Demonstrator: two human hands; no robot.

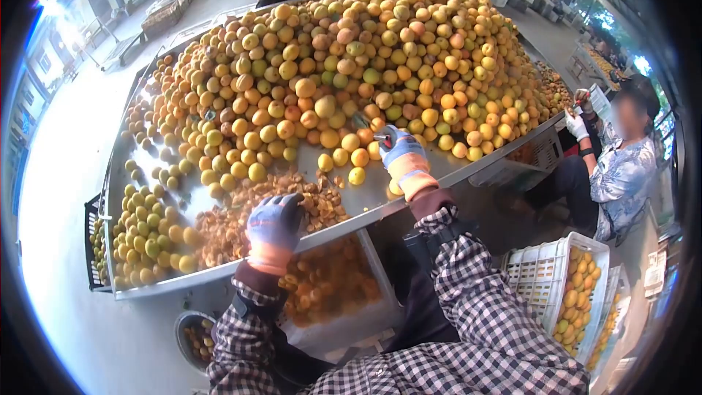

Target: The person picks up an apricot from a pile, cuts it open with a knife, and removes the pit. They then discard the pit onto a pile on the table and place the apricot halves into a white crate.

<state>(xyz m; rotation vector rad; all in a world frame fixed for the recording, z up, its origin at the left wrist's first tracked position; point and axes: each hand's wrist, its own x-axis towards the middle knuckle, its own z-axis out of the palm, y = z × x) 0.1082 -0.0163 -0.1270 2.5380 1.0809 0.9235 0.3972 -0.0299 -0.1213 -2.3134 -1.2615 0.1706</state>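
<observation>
Apricots cover the metal table from far edge to middle. Inside the near edge, the right hand curls round a small tool; the left hand hangs over apricot halves, its grip unclear.

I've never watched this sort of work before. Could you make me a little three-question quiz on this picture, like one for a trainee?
1. Which is nearest the left hand: (a) brownish fruit pieces, (b) a black crate, or (c) a seated person?
2. True or false: the right hand is ungloved.
3. Fill in: the nearer white crate at the lower right holds yellow-orange ____.

Key: 1. a. 2. False; it wears a partly blue glove. 3. Fruit.
</observation>
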